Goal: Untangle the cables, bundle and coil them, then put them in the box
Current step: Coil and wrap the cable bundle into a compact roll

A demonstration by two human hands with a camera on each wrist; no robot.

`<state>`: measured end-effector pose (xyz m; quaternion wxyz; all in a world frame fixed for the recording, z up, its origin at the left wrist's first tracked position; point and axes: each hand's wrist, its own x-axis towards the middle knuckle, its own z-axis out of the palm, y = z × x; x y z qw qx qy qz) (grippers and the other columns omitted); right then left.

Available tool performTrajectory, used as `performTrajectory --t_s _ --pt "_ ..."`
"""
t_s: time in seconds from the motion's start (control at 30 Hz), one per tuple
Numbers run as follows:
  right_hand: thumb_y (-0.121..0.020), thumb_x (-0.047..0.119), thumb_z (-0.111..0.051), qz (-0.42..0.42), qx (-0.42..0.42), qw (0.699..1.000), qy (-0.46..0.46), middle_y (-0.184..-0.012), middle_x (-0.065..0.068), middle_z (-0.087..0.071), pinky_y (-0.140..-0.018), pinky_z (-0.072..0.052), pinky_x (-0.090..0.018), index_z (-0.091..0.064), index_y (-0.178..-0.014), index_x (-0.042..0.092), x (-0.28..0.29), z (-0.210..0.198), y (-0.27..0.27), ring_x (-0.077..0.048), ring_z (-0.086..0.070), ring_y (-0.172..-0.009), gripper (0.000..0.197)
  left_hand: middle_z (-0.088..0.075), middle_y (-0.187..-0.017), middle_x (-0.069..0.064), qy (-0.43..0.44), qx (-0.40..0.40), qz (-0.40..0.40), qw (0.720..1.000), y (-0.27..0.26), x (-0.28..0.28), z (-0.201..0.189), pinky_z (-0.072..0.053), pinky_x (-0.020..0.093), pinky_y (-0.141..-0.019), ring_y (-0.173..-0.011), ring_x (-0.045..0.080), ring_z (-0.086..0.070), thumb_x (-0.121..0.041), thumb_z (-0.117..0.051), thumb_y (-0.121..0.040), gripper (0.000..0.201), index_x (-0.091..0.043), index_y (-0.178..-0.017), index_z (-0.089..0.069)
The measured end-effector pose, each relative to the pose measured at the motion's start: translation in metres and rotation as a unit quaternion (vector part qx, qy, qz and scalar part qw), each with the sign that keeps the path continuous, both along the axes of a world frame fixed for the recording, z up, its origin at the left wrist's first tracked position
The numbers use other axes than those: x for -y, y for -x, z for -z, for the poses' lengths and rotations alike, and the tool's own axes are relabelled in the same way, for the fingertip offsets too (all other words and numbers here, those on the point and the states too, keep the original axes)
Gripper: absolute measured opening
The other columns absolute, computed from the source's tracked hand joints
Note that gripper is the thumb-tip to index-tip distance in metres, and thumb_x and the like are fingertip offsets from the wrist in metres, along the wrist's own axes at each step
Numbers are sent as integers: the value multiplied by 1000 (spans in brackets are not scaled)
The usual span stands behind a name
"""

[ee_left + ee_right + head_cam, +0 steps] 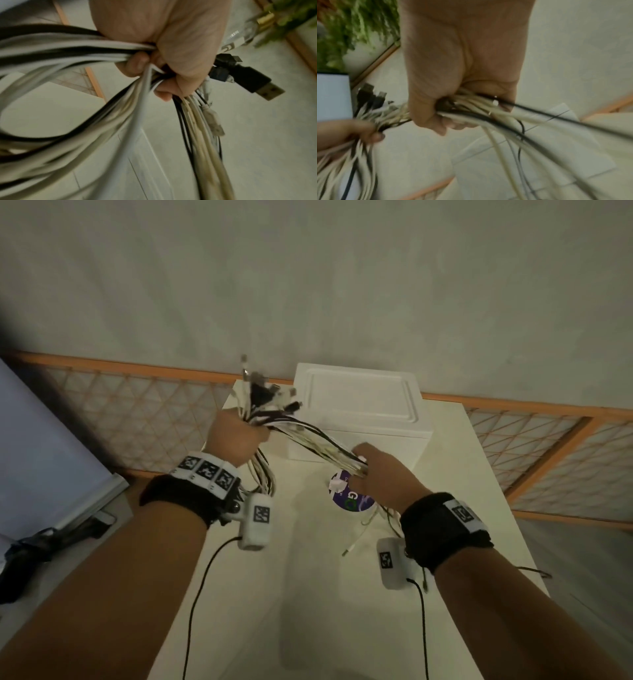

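Observation:
A thick bundle of white and black cables stretches between my two hands above the white table. My left hand grips the bundle in a fist near its plug ends, which fan out above the fist; a loop of cable hangs below it. In the left wrist view my left hand is curled round the cables, a black USB plug sticking out. My right hand grips the same bundle further along; in the right wrist view my right hand closes round the cables. The white box stands closed behind.
A purple and white round disc lies on the table under my right hand. Loose cable tails trail on the table near my right wrist. An orange-framed lattice panel runs behind the table. A dark object lies on the floor at left.

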<state>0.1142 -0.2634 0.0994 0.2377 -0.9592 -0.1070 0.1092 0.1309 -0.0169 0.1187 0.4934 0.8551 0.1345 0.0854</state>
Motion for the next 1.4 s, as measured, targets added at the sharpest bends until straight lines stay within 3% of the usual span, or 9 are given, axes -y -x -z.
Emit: performTrajectory --t_s 0.2,0.33,0.43,0.63,0.9,1.07,1.2,1.33,1.4 --pt "-84 28 -56 -19 92 993 76 -91 -1 -70 -80 -42 -31 -52 -111 20 12 45 22 -27 -64 -86 28 -66 -82 8 19 47 -98 994 -17 -35 -26 -50 34 -69 -75 22 -61 -3 -67 -76 12 -5 -87 -70" --pt "-80 25 -55 59 67 986 140 -69 5 -56 -79 -35 -32 -45 -89 25 56 64 28 -26 -63 -82 14 -63 -76 1 -3 90 -118 989 -26 -51 -49 -44 14 -50 -75 20 -60 -5 -67 -80 12 -11 -72 -61" --pt "-77 26 -59 84 85 981 153 -56 8 -40 -77 -36 -30 -40 -79 25 80 71 29 -28 -63 -76 19 -67 -94 2 -21 119 -110 987 -33 -61 -63 -49 22 -71 -87 14 -63 -9 -67 -79 18 -7 -97 -70" --pt "-73 37 -63 202 42 959 196 -88 15 -53 -104 -23 -58 -54 -85 32 120 91 30 -14 -50 -97 16 -59 -72 -1 -34 108 -157 981 -37 -59 -69 -43 25 -57 -69 17 -58 -9 -63 -79 16 0 -91 -68" --pt "-92 20 -54 313 -11 946 -89 -76 -12 -64 -60 -53 -41 -54 -95 8 137 81 3 -28 -64 -66 12 -61 -99 18 -14 57 -194 979 -30 -64 -62 -40 27 -71 -83 20 -49 -15 -64 -82 33 1 -110 -63" --pt "-93 38 -54 354 125 910 -176 -71 -11 -55 -43 -35 -24 -52 -91 6 122 27 -12 -24 -52 -54 32 -52 -94 6 34 -14 -193 981 -21 -70 -57 -44 31 -77 -87 20 -50 -23 -65 -81 27 -25 -67 -42" --pt "-76 28 -75 355 166 872 -292 -82 -1 -50 -58 -49 -33 -46 -104 6 107 7 -37 -20 -54 -68 46 -47 -70 -4 55 -16 -194 979 -17 -61 -53 -48 33 -77 -85 22 -52 -24 -67 -78 28 -25 -65 -42" --pt "-71 27 -79 345 -42 937 -48 -137 -21 -35 -98 -44 -46 -23 -141 4 98 8 -49 -40 -45 -120 92 -48 -65 -3 56 9 -171 984 -11 -41 -56 -47 29 -64 -72 21 -55 -16 -67 -79 27 -20 -63 -45" --pt "-73 24 -74 338 -13 941 -8 -146 -19 -25 -106 -34 -51 -12 -147 9 80 -1 -43 -41 -38 -127 98 -53 -64 3 54 39 -148 987 -7 -27 -57 -42 25 -52 -59 19 -53 -9 -65 -79 19 -11 -64 -53"
